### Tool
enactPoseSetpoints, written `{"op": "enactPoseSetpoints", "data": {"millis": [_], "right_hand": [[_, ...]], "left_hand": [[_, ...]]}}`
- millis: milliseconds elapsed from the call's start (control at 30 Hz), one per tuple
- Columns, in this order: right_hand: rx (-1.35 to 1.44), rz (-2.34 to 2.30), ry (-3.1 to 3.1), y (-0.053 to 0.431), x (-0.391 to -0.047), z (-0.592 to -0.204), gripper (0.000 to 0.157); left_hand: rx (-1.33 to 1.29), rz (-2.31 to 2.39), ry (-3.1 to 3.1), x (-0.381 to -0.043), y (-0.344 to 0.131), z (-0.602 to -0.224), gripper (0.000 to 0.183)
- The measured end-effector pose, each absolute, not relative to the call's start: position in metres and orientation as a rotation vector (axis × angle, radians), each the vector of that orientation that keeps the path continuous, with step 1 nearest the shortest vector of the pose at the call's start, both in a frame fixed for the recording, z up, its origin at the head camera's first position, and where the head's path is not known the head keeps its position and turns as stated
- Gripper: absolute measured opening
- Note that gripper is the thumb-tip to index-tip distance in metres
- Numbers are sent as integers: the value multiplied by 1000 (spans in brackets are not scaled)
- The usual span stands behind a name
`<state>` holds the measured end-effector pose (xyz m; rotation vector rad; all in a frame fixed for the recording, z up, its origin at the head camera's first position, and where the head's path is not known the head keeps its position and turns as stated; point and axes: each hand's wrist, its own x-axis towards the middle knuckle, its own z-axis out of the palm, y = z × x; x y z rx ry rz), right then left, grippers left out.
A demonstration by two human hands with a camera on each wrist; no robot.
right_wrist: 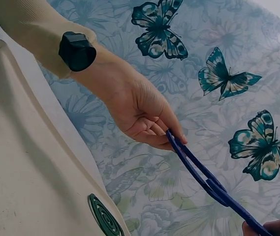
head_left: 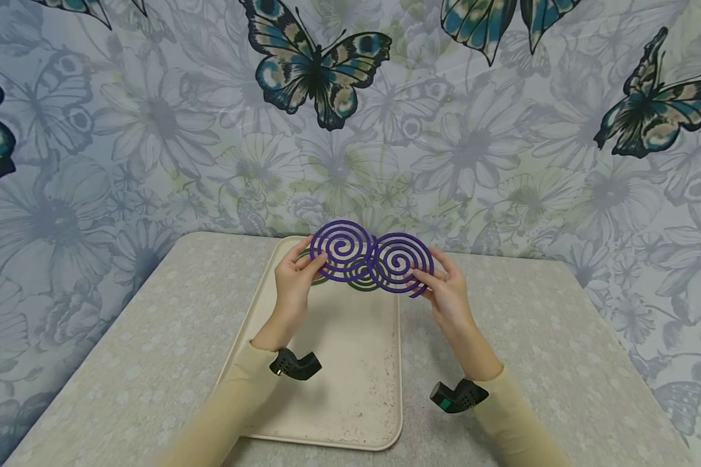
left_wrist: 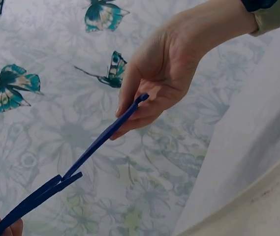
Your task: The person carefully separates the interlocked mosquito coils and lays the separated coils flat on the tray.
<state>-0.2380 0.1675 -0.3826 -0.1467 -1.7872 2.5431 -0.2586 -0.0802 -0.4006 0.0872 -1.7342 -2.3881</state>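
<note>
Two purple mosquito coils are held up side by side over the tray's far end. My left hand (head_left: 291, 280) pinches the outer edge of the left purple coil (head_left: 343, 246), thumb in front. With thumb and fingers, my right hand (head_left: 451, 293) grips the outer rim of the right purple coil (head_left: 398, 263). Their inner rims overlap in the middle; I cannot tell whether they are joined. Edge-on in the left wrist view, the right coil (left_wrist: 100, 140) slants down from my right hand (left_wrist: 159, 73). My left hand (right_wrist: 140, 105) appears across the right wrist view.
Dark green mosquito coils (head_left: 363, 288) lie on the far end of the cream tray (head_left: 339, 389), partly hidden behind the purple ones. The tray stands on a pale patterned table (head_left: 531, 344). A butterfly-print cloth (head_left: 467, 149) hangs behind the table.
</note>
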Motion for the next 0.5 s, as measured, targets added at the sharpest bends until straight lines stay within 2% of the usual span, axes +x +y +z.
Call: {"op": "enactPoseSetpoints", "data": {"millis": [233,500], "right_hand": [[-90,2556,-1833,170,-237,-392,62],[-122,2556,-1884,172,-235,-405,63]], "left_hand": [[113,-2355,-1854,-251,-107,-411,50],[152,-2275,-2099,-241,-145,-443,50]]}}
